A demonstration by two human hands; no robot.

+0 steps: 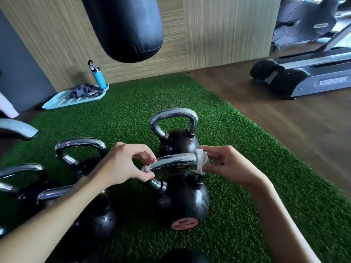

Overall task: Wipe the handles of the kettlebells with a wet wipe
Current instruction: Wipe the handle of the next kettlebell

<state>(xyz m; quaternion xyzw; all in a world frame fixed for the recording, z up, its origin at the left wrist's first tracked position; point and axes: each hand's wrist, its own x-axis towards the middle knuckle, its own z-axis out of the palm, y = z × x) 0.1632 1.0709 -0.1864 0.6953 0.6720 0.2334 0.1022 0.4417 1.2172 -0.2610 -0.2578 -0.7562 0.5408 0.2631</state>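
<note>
Head view — right hand [226, 164] pinches wipe [201, 161] around handle [174, 161]; left hand [121, 164] steadies it.

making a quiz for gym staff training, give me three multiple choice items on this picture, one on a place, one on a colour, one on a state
1. Where is the white wet wipe?
A. at the right end of the near black kettlebell's chrome handle
B. on the teal tray
C. on the green turf

2. What colour is the upright water bottle by the wood-panel wall?
A. red
B. blue
C. black

3. What is the right hand doing?
A. resting open
B. pinching the wipe
C. lifting a kettlebell

Key: A, the wipe wraps that end; B, its body is blue; B, fingers grip the wipe.
</note>
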